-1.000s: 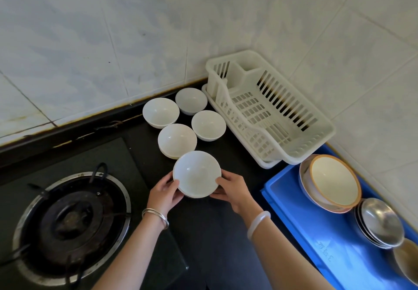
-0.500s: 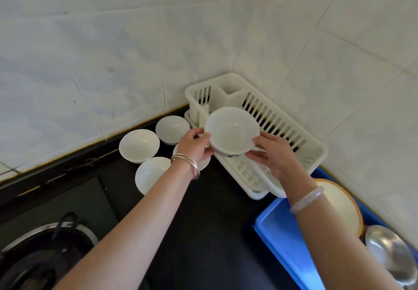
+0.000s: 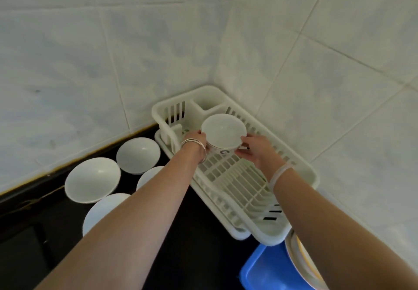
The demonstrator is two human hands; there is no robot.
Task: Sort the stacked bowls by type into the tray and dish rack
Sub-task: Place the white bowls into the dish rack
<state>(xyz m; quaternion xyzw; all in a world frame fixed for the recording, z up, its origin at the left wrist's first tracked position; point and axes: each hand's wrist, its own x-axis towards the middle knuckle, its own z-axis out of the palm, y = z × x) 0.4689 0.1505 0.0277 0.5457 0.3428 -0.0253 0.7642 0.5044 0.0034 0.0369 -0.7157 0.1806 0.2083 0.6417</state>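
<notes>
While the left hand (image 3: pixel 195 141) and right hand (image 3: pixel 256 151) curl their fingers round its sides, the white bowl (image 3: pixel 222 131) is upright over the far end of the dish rack (image 3: pixel 235 185). To the left, other white bowls (image 3: pixel 92 180) stand on the counter (image 3: pixel 199 233); blue tray (image 3: pixel 264 271) at bottom right.

Open from above over mid & near part of dish rack (image 3: pixel 235 183). Blocked at far end by bowl (image 3: pixel 222 131) gripped by left hand (image 3: pixel 195 141) & right hand (image 3: pixel 255 151). Hemmed far & right by tiled walls (image 3: pixel 339 108). Crowded left by four white bowls (image 3: pixel 92 180); passable along dark tabletop (image 3: pixel 203 233) strip betw. those & rack. Taken near right by blue tray (image 3: pixel 264 271).
</notes>
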